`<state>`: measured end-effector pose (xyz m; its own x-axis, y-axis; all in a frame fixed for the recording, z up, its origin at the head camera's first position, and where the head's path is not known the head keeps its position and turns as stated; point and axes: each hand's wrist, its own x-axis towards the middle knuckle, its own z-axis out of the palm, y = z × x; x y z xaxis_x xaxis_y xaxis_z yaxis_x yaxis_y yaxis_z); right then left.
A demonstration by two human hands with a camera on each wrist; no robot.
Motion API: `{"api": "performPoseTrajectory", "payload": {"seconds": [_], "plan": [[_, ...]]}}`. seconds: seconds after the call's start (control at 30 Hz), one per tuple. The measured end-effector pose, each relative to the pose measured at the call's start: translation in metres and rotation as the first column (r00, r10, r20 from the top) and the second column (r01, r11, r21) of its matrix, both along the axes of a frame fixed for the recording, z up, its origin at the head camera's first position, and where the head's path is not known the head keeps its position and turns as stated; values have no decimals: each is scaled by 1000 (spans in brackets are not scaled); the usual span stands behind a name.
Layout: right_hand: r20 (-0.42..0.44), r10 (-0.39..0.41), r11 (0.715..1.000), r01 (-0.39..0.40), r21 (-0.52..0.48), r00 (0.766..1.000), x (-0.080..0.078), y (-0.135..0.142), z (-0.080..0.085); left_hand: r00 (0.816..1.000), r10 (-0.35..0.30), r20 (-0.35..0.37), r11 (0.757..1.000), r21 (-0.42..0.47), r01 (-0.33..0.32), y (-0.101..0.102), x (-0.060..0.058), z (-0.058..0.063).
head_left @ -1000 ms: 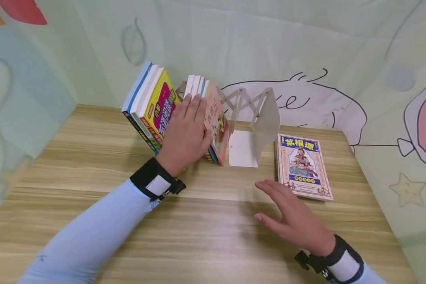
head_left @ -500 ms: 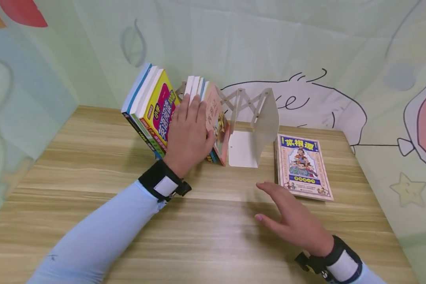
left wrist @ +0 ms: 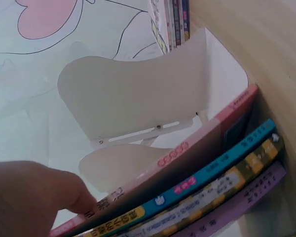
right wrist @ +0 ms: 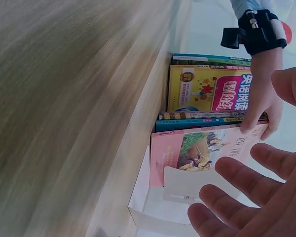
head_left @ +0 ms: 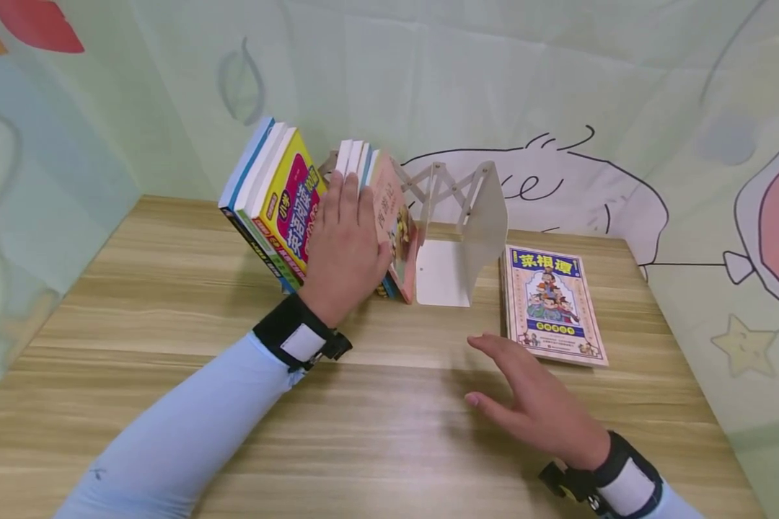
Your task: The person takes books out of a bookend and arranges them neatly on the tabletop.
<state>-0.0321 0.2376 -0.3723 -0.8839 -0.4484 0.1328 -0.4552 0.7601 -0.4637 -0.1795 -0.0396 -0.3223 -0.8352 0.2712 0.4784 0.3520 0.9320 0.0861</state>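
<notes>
Left hand (head_left: 345, 249) rests straight-fingered against pink rectangular paperback (head_left: 396, 227), roomy gap, right hand (head_left: 537, 402) floats fingers-apart inside tan wooden tabletop's (head_left: 389, 440) right edge.

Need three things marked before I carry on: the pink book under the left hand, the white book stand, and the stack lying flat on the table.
pink book (right wrist: 200, 148): right wrist view, front cover
book stand (head_left: 487, 227): head view, end panel
flat stack (head_left: 552, 303): head view, top book's cover
</notes>
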Motion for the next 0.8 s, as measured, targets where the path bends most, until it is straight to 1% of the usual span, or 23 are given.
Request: {"api": "performPoseTrajectory", "payload": {"seconds": [0.17,0.27,0.37,0.57,0.63,0.7,0.8], "plan": [[6,4,1000,-4,0,1000,0,-1,1,999,-31,-44,993,111,36,4,-2,-5],[3,7,1000,-7,-2,1000,0,-2,1,997,-42,-67,990,130,51,5,-2,-6],[1,3,1000,-3,-4,1000,0,-2,0,996,-47,-76,992,113,55,5,-1,-5],[-30,27,1000,-27,-13,999,-1,-2,-2,997,-63,-55,991,113,69,6,2,-5],[-39,32,999,-33,-13,999,-1,-2,-2,996,-66,-66,992,105,73,8,2,-4],[-45,34,999,-35,-14,998,-1,-2,-2,994,-64,-87,995,72,70,9,3,-4],[-45,34,999,-34,-11,998,-1,-2,-2,992,-46,-113,999,-4,45,12,4,-5]]}}
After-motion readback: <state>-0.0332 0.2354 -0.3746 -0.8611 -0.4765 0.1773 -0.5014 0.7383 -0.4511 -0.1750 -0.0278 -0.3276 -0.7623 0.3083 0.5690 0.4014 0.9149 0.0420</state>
